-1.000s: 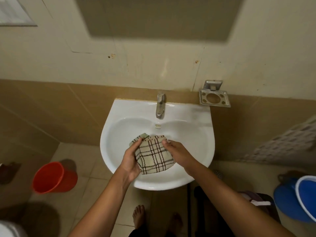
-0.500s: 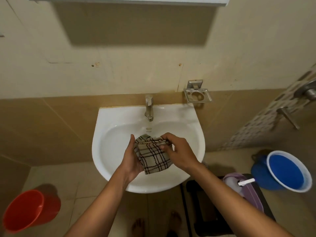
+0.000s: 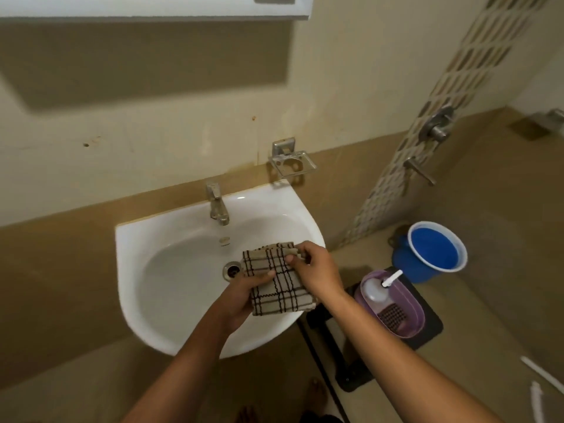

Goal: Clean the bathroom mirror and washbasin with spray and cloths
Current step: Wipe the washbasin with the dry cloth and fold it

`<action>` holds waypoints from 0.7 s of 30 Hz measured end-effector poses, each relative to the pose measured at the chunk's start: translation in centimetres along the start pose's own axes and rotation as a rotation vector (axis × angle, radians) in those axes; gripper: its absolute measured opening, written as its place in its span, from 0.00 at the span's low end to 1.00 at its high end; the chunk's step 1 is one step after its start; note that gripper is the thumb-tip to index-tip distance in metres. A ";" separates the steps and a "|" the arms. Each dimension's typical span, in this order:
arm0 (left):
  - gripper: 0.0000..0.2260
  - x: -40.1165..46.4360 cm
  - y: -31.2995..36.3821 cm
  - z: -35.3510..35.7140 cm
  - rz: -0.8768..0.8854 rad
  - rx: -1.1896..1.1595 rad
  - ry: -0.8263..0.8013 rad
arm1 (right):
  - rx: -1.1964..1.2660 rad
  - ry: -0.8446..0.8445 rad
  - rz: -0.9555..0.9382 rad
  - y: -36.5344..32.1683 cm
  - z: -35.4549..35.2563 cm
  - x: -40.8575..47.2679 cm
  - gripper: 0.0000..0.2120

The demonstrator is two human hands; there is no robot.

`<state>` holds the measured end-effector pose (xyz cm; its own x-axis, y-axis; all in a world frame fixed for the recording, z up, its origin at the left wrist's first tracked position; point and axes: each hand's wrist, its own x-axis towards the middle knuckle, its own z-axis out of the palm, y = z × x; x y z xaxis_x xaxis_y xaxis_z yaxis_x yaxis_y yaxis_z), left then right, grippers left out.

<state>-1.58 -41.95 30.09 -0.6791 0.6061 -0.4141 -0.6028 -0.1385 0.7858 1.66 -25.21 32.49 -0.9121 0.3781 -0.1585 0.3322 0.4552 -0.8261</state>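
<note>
A folded, checked beige cloth is gripped by both hands, left hand and right hand, over the washbasin; a spray bottle lies to the right.

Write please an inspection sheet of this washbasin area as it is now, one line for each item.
Surface: white washbasin, bowl bare, drain open, tap not running.
Job's things: checked cloth held over the bowl; spray bottle lying in the purple tub with a second cloth.
Clutter: blue bucket on the floor.
Grippers: left hand grips the cloth from below; right hand pinches its top edge.
Cables: nothing seen.
Surroundings: empty soap holder, shower valve, tiled walls.
</note>
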 end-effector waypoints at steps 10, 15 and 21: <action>0.16 5.9 -0.5 8.2 -0.274 0.104 -0.258 | 0.847 -0.313 0.395 7.1 -9.8 -3.5 0.17; 0.17 10.1 -2.6 14.3 -0.319 0.270 -0.348 | 0.749 -0.114 0.383 13.1 -14.3 -3.5 0.22; 0.15 15.3 -6.5 22.3 -0.332 0.407 -0.323 | 0.770 0.097 0.382 20.3 -20.9 -4.0 0.18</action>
<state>1.28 -14.32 28.82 -0.2829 0.7812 -0.5565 -0.5090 0.3695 0.7774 17.10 -0.64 27.60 -0.7350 0.4770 -0.4819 0.3242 -0.3770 -0.8676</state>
